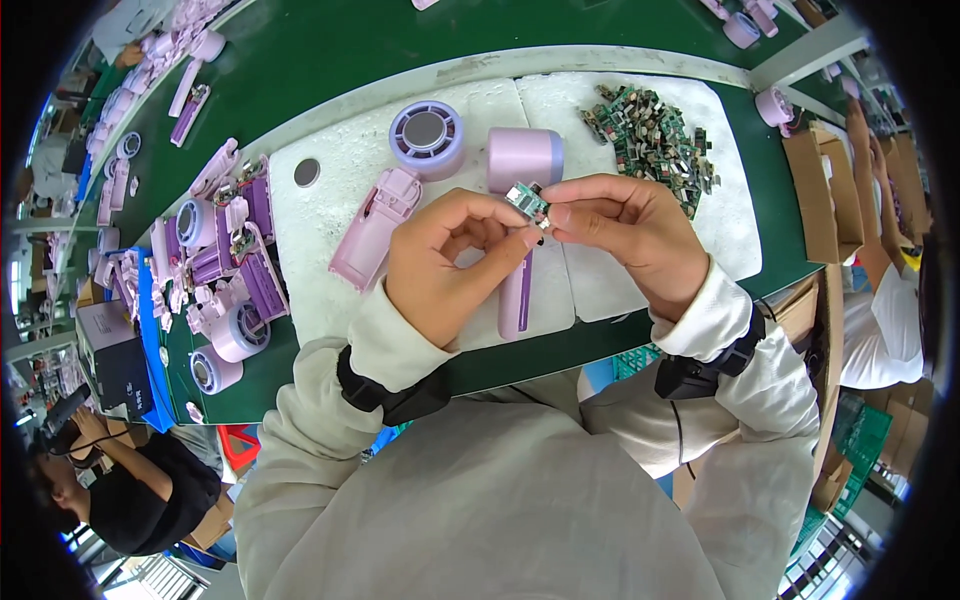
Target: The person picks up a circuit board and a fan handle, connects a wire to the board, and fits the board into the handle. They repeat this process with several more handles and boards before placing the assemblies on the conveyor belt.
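Between both hands, above the white foam sheets, I hold a small green circuit board. My left hand pinches its left side with thumb and forefinger. The thumb and fingers of my right hand close on its right side. Just beyond the board lies a pink-and-lavender cylindrical housing. A slim purple handle piece shows below my hands, its upper end hidden. An open pink handle shell rests left of my left hand. Behind it stands a round lavender fan head with a grey centre.
A heap of green circuit boards covers the right foam sheet. A grey disc lies at the left. Several purple housings and parts pile up left of the foam. Co-workers sit at both sides; a cardboard box stands right.
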Demonstrator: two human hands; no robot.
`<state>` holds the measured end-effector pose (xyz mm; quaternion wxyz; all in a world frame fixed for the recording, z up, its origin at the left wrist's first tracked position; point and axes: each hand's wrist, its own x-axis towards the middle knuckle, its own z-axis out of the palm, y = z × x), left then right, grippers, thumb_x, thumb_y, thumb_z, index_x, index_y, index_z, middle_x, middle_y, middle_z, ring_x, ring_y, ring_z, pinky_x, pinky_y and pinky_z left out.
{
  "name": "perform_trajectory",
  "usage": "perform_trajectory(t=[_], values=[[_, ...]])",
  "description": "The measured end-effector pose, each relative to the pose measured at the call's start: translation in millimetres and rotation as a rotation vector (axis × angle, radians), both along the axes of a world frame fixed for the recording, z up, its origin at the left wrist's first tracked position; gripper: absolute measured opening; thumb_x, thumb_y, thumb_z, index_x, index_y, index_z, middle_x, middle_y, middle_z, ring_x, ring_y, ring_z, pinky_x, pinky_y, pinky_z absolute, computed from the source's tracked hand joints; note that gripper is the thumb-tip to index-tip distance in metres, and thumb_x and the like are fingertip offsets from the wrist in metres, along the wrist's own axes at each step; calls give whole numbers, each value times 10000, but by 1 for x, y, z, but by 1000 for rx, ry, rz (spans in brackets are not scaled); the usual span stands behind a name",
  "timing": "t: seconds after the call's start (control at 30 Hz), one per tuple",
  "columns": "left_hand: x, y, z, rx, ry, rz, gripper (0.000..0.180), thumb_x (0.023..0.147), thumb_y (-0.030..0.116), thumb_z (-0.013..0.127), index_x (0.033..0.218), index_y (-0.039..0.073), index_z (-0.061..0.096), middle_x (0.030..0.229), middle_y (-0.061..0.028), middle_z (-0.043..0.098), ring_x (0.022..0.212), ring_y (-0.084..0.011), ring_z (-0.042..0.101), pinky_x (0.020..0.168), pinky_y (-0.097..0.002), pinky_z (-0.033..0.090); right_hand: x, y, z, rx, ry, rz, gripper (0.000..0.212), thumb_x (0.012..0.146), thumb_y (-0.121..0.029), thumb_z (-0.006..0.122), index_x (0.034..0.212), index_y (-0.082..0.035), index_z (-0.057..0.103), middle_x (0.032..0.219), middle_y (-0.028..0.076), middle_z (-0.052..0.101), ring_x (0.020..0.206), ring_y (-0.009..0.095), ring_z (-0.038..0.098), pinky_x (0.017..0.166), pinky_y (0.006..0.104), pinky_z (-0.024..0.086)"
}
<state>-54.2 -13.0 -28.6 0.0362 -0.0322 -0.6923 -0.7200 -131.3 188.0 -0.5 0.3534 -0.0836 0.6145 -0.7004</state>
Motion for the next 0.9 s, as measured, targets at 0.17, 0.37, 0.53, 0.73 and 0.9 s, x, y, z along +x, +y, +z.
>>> perform_trajectory(t=[0.17,0.37,0.53,0.73,0.9], values=[[0,2,4,44,-127,14,165,870,6,740,1022,-18,679,927,-55,630,792,-100,605,702,-250,494,3,-1,0,-13,-33,-44,289,927,-80,699,1197,19,674,1083,119,716,998,157,683,930,278,542],[3,0,0,-111,7,42,185,879,-2,728,1058,-13,683,959,-70,634,840,-117,626,731,-255,507,10,-4,-2,-88,-30,-68,282,936,-71,685,1198,33,671,1086,136,715,998,169,692,925,278,559],[3,0,0,-107,50,37,187,883,-7,722,1067,-11,687,971,-75,633,859,-138,637,748,-263,516,16,-4,-6,-110,-31,-99,274,939,-65,678,1195,32,673,1088,138,716,1006,178,696,930,282,563],[4,2,-4,-55,42,64,178,882,-11,723,1057,-14,686,979,-77,631,855,-141,640,751,-265,521,19,-8,-7,-117,-22,-117,274,937,-76,683,1194,17,679,1082,123,721,1008,170,695,934,284,556],[0,0,-2,-61,42,53,169,874,-21,725,1037,-13,680,968,-68,626,836,-136,641,741,-265,521,15,-7,-5,-77,0,-114,270,932,-76,689,1184,20,683,1065,123,724,988,166,696,919,282,555]])
